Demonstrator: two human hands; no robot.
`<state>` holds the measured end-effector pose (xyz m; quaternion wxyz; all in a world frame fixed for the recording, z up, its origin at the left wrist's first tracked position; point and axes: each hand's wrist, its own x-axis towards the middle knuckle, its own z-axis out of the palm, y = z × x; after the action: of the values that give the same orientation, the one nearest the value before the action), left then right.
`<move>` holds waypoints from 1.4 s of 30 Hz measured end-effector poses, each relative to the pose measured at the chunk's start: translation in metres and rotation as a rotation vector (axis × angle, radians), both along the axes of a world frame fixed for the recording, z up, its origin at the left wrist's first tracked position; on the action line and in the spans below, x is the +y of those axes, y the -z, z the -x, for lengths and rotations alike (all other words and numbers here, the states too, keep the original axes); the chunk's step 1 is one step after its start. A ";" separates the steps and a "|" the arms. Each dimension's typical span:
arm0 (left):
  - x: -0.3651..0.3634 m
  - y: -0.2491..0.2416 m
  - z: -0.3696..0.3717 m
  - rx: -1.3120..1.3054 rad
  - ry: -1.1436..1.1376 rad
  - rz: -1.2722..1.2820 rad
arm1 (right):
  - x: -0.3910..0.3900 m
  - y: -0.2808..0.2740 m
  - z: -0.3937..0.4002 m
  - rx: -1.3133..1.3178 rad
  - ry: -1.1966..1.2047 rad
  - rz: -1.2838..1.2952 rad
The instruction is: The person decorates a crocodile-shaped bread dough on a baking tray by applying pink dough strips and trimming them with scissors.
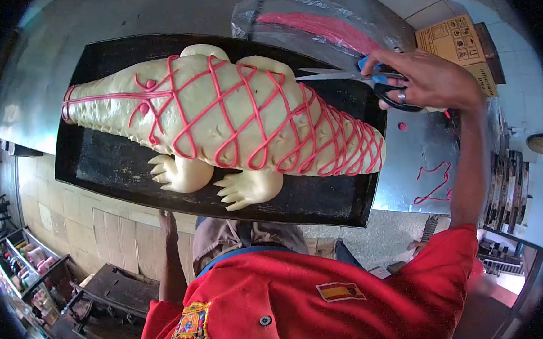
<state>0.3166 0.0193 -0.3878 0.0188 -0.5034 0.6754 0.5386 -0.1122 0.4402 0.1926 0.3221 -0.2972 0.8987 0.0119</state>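
Your right hand [431, 82] is curled round the handles of the silver scissors with black and blue grips [340, 75]. Its fingers are partly bent, and the blades look a little apart. They point left, maybe so your arm stays off the big pale dough animal with crossing pink strips [210, 126]. I can't tell if the tips touch it.

The animal lies left of your right hand and ahead of your left, on a long black metal tray [112, 157]. It lies the long way, probably because that is how it fits.

Your left hand [168, 222] is at the tray's near edge, perhaps to steady it. I can't tell how open it is or if it grips.

Past your right hand, a flat pink dough piece [322, 28] lies in clear crinkly plastic [246, 12], maybe to keep it soft.
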 end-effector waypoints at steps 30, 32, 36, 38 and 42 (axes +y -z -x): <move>0.048 0.042 -0.042 -0.061 -0.017 -0.034 | -0.008 -0.013 0.003 0.060 -0.216 0.007; 0.047 0.046 -0.046 -0.040 -0.052 -0.044 | -0.034 -0.005 0.009 0.030 -0.257 -0.035; 0.037 0.062 -0.061 -0.037 -0.060 -0.022 | -0.045 0.012 0.018 0.003 -0.346 0.016; 0.035 0.056 -0.063 -0.059 -0.066 -0.051 | -0.042 0.007 0.017 -0.009 -0.376 0.031; 0.036 0.001 -0.035 -0.122 -0.071 -0.141 | -0.038 -0.034 -0.041 0.153 -0.264 -0.030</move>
<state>0.3515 0.0552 -0.3892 0.0761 -0.5561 0.6154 0.5535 -0.0717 0.4024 0.2264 0.2529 -0.4062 0.8734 0.0903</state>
